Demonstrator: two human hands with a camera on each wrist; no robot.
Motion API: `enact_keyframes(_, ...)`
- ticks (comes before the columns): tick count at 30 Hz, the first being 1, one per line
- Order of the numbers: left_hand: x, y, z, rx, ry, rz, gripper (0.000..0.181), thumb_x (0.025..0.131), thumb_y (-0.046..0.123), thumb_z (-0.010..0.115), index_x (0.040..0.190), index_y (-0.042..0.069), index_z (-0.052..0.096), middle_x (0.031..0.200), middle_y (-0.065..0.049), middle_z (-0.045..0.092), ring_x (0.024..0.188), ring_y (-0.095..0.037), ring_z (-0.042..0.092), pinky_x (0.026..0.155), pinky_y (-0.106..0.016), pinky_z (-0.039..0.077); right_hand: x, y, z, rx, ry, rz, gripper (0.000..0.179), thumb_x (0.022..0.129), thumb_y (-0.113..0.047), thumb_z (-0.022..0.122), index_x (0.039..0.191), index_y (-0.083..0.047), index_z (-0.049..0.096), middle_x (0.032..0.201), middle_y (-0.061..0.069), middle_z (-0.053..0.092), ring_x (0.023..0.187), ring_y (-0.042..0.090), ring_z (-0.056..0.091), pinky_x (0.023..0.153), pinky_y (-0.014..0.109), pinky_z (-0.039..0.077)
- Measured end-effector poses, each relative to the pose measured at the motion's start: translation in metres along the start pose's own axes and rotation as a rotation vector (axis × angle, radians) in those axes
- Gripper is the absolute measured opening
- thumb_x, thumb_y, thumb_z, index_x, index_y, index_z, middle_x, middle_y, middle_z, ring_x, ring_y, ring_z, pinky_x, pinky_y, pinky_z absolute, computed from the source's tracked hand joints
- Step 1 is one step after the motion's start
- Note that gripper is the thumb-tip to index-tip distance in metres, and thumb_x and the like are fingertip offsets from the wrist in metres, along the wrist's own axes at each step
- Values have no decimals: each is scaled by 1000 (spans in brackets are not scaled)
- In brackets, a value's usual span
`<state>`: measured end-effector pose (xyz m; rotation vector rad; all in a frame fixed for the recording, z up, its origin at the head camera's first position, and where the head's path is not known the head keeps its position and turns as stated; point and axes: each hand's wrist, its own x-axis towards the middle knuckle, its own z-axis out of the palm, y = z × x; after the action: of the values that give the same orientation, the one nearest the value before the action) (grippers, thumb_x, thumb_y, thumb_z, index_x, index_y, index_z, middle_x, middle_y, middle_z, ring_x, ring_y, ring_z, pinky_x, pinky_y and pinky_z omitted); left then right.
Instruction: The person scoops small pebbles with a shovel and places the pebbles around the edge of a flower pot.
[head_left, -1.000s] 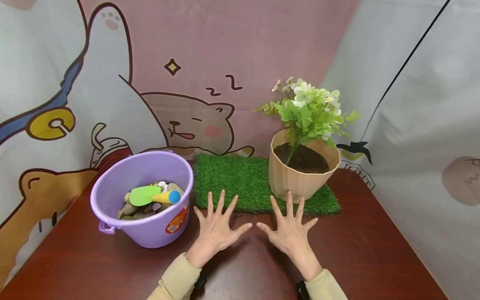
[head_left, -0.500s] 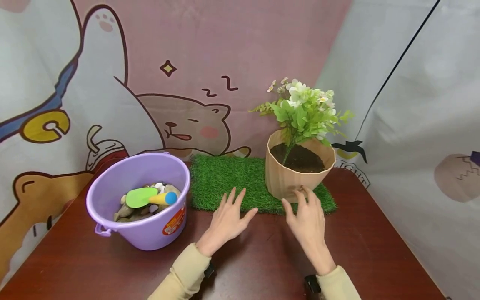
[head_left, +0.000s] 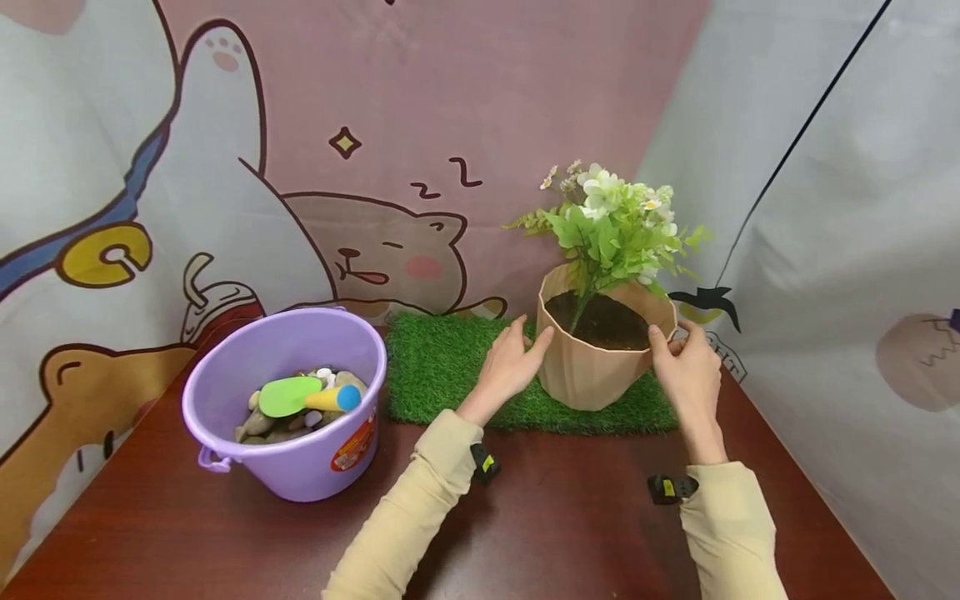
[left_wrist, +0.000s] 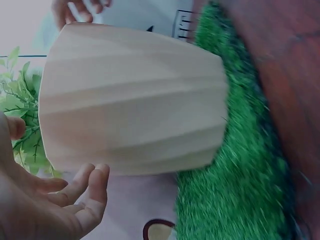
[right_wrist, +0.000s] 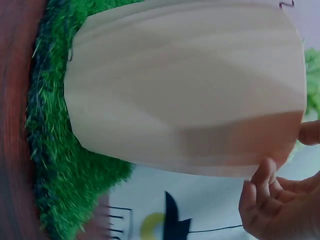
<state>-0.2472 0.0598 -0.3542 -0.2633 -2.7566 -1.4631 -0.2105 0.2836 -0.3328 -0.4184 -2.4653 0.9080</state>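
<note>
A pale peach flower pot with ribbed sides stands on green artificial turf. Dark soil fills its lower part, and a leafy plant with white flowers rises from it. At the pot's left side is my left hand, its thumb by the rim and its fingers loosely bent, fingertips right at the wall in the left wrist view. My right hand holds the opposite side near the rim, thumb at the edge and bent fingers against the wall in the right wrist view.
A purple bucket stands on the brown table to the left. Stones and a toy shovel with a green blade and yellow-blue handle lie inside it. A cartoon-printed cloth hangs close behind.
Both hands have moved forward from spread over the table to the pot's two sides, rising to its rim. Their fingers went from splayed to bent. The pot stays on the turf.
</note>
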Motion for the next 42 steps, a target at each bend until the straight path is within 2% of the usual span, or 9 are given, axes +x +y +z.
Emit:
enact_keyframes(5, 15, 13, 10, -40, -18, -40, 75, 92, 60, 40, 149, 11, 29, 127, -12, 57, 118, -29, 56, 99, -46, 43, 15, 8, 1, 15, -92, 83, 64, 93, -46, 44, 143, -7, 40, 76, 4, 59, 71, 23, 55, 62, 30, 40)
enact_keyframes(9, 19, 18, 15, -62, -34, -67, 77, 91, 59, 43, 148, 10, 29, 143, -15, 46, 130, -33, 47, 104, -48, 40, 19, 9, 3, 35, -115, 104, 57, 91, -38, 45, 138, -6, 47, 59, -7, 50, 64, 18, 49, 57, 29, 38)
enact_keyframes(14, 20, 21, 16, -118, -30, -101, 75, 91, 52, 49, 149, 10, 27, 145, -17, 45, 132, -34, 45, 106, -47, 39, 19, 9, 6, 88, -129, 98, 43, 89, -28, 43, 122, -4, 56, 52, -9, 39, 54, 16, 40, 52, 31, 34)
enact_keyframes(22, 24, 16, 16, -241, -48, -105, 66, 90, 36, 51, 145, 8, 30, 133, -17, 50, 117, -29, 54, 96, -44, 45, 20, 7, 10, 159, -121, 93, 26, 86, -21, 44, 102, -4, 56, 51, -10, 39, 49, 12, 40, 49, 28, 35)
enact_keyframes(27, 25, 13, 11, -291, -78, -58, 47, 90, 28, 51, 128, 1, 44, 112, -16, 57, 92, -25, 63, 78, -35, 52, 19, 2, 12, 175, -81, 53, 10, 84, -17, 47, 81, -7, 47, 55, -7, 35, 51, 12, 34, 49, 27, 30)
enact_keyframes(29, 24, 11, 7, -308, -86, -43, 39, 90, 25, 50, 121, 1, 47, 102, -15, 59, 81, -22, 64, 70, -31, 52, 18, -2, 13, 189, -74, 35, 8, 83, -15, 48, 81, -8, 47, 57, -5, 34, 50, 11, 31, 49, 26, 29)
enact_keyframes(33, 20, 9, -3, -319, -92, -32, 39, 89, 22, 49, 122, 0, 46, 96, -12, 58, 73, -18, 63, 63, -25, 50, 17, -11, 14, 217, -83, 5, 11, 83, -12, 48, 90, -4, 51, 59, -3, 32, 49, 10, 27, 47, 26, 26)
enact_keyframes(38, 15, 8, -20, -268, -48, -38, 46, 89, 24, 48, 127, -1, 44, 103, -15, 59, 82, -23, 62, 71, -30, 50, 14, -24, 18, 259, -127, -31, 29, 84, -12, 47, 109, 0, 54, 60, -4, 30, 49, 8, 24, 47, 26, 25)
enact_keyframes(42, 11, 4, -32, -208, 21, -63, 57, 88, 28, 46, 137, -1, 38, 125, -17, 53, 107, -27, 56, 90, -40, 47, 10, -34, 27, 294, -158, -44, 16, 85, -12, 47, 96, -3, 52, 61, -3, 31, 50, 8, 26, 49, 26, 27)
